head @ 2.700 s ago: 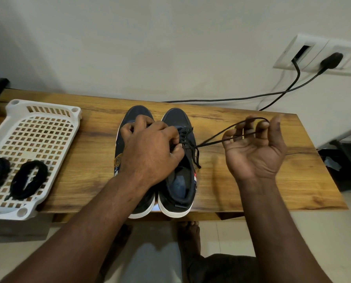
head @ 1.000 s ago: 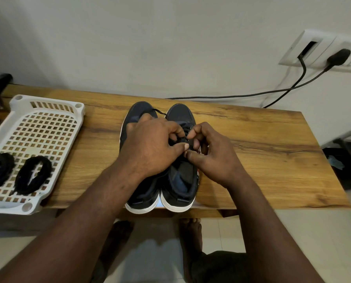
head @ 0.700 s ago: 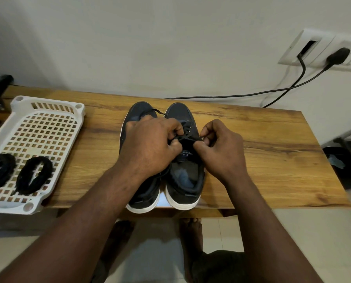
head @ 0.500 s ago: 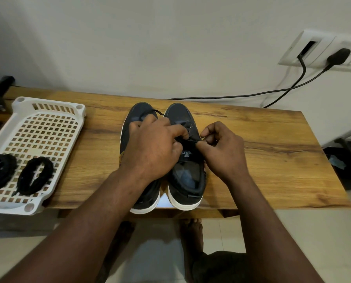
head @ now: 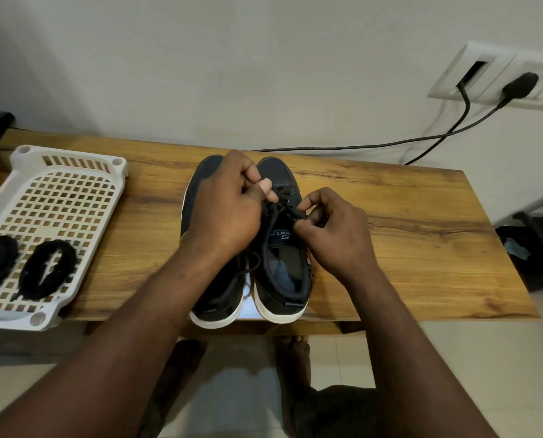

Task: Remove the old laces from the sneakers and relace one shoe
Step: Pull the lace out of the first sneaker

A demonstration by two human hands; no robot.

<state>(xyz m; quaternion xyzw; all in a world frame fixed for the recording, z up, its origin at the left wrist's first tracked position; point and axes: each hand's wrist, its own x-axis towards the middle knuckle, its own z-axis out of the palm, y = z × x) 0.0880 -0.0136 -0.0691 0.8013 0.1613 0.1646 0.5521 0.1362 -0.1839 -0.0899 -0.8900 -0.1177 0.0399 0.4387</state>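
Two dark sneakers with white soles stand side by side, toes to the wall, on the wooden table. My left hand covers the left sneaker and pinches the black lace over the right sneaker, near its lower eyelets. My right hand pinches the same lace at the right-hand eyelets, beside the tongue label. A loose length of lace trails down between the two shoes.
A white perforated plastic tray at the table's left end holds two coiled black laces. Black cables run along the wall from a socket panel at upper right. My bare feet are on the tiled floor below.
The right hand came in from the side, where it held the long lace out, to the right sneaker's eyelets. The left hand has shifted up toward the toe, and lace now trails between the shoes.
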